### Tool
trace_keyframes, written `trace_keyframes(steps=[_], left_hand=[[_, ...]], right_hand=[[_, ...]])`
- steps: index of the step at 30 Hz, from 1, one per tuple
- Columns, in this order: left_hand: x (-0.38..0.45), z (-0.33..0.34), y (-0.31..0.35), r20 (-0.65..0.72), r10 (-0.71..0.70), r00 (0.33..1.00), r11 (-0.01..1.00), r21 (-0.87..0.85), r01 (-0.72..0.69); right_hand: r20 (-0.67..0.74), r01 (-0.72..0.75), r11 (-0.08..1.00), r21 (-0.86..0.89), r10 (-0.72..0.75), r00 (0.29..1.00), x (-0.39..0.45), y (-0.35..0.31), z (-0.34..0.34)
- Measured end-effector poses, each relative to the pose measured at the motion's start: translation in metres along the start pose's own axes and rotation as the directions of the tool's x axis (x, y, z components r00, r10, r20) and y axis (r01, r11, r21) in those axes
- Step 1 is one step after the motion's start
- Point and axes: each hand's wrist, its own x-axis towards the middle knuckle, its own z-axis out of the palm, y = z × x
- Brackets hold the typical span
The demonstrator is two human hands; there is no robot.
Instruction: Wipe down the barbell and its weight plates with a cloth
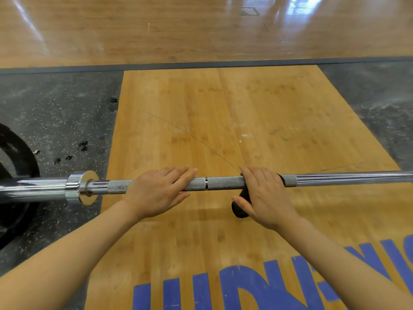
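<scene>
A steel barbell (223,183) lies across the view from left to right, with a shiny collar (86,187) on its left part. A black weight plate (15,157) sits at the far left edge. My left hand (156,193) rests flat on the knurled shaft, fingers straight and pointing right. My right hand (266,195) presses a black cloth (240,210) over the shaft further right, thumb curled round the cloth below the bar. Most of the cloth is hidden under the hand.
The bar lies over a wooden lifting platform (223,121) with blue lettering (268,285) near me. Black speckled rubber flooring (62,113) flanks the platform on both sides. A glossy wood floor (156,27) stretches beyond.
</scene>
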Motion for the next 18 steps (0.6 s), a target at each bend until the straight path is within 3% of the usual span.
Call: trace_keyframes(steps=[18], left_hand=[[0.025,-0.004,-0.023,0.185,-0.062,0.981,0.993,-0.086,0.079]], right_hand=[[-0.079,-0.057,0.998,-0.023,0.055,0.995,0.030,-0.041,0.021]])
